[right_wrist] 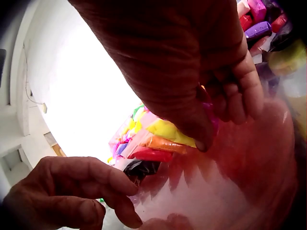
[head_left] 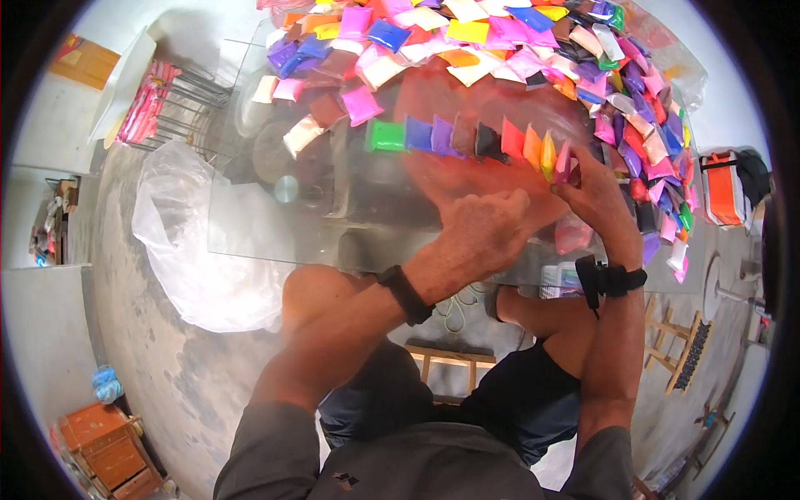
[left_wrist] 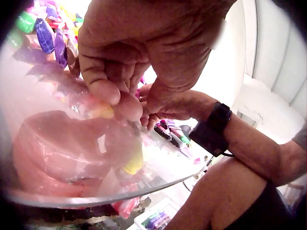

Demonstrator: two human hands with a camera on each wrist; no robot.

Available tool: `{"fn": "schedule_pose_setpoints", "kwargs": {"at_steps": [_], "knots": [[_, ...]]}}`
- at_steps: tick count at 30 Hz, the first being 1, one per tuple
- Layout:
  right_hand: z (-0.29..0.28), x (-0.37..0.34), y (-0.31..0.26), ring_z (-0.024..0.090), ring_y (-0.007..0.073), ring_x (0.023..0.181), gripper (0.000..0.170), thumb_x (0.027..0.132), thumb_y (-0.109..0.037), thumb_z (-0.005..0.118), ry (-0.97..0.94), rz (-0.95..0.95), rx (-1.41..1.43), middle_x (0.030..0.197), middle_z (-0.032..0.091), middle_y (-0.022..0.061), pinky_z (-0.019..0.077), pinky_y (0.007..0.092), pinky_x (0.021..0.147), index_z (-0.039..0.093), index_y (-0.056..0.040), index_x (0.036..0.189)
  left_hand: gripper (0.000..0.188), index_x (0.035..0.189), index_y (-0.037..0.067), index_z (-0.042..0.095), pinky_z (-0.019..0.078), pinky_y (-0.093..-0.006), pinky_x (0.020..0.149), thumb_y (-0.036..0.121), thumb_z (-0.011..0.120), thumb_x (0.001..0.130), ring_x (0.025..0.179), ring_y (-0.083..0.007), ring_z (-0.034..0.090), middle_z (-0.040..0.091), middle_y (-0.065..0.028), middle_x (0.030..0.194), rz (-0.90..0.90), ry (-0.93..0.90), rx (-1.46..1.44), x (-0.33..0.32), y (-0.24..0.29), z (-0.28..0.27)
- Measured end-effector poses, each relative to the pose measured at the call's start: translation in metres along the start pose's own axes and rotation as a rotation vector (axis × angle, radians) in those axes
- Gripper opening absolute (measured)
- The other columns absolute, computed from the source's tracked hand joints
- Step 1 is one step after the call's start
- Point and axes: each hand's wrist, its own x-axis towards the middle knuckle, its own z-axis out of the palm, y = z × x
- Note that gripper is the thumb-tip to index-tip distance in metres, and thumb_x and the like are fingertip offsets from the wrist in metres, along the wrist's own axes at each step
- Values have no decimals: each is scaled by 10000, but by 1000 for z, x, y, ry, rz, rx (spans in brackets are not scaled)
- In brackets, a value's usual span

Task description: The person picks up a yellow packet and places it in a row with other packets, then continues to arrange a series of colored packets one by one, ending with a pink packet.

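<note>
The right hand [head_left: 602, 200] pinches a pink packet [head_left: 563, 162] between thumb and fingers, at the right end of a curving row laid on the glass tabletop [head_left: 242, 187]; in the right wrist view only a magenta strip of that packet shows, just beside the thumb, the rest being hidden by the hand; in the head view the packet lies at the fingertips, on their left side, next to a yellow packet [head_left: 547, 157]; onward to the left run an orange packet [head_left: 532, 147], a red packet [head_left: 512, 140], a black packet [head_left: 490, 142], then brown and blue ones, ending in a green packet [head_left: 386, 136]; the left hand [head_left: 487, 227] hangs on the near side of the row, apart from the packets, its fingers loosely bent and its thumb clear of them in the right wrist view; a dark band [head_left: 406, 294] circles the left wrist and a black strap [head_left: 621, 282] the right; a heap of coloured packets [head_left: 500, 32] spreads along the far side and down the right of the glass; a clear plastic bag [head_left: 196, 250] sits by its left edge.
</note>
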Motion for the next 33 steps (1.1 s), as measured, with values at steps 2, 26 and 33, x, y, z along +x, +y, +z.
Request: {"fn": "schedule_pose_setpoints", "kwargs": {"at_steps": [2, 26, 33], "knots": [[-1, -1, -4, 660, 270, 789, 471, 800, -119, 772, 20, -37, 43, 855, 653, 154, 517, 383, 723, 578, 2, 1211, 272, 970, 43, 586, 496, -501, 658, 269, 726, 913, 801, -434, 658, 658, -211, 853, 5, 3, -8, 0, -1, 1], [-1, -1, -5, 644, 479, 1030, 471, 760, -104, 780, -7, 46, 81, 1063, 677, 268, 528, 495, 860, 586, -6, 1178, 251, 1005, 44, 569, 500, -501, 638, 219, 714, 897, 785, -423, 668, 670, -187, 874, 6, -31, 15, 0, 3, -5], [-3, -1, -8, 643, 487, 1030, 478, 762, -102, 778, -11, 60, 34, 1066, 676, 282, 526, 508, 865, 582, 4, 1185, 269, 1031, 40, 576, 513, -498, 650, 213, 729, 893, 789, -425, 673, 679, -191, 898, 3, -36, 15, -1, 3, -5]]}}
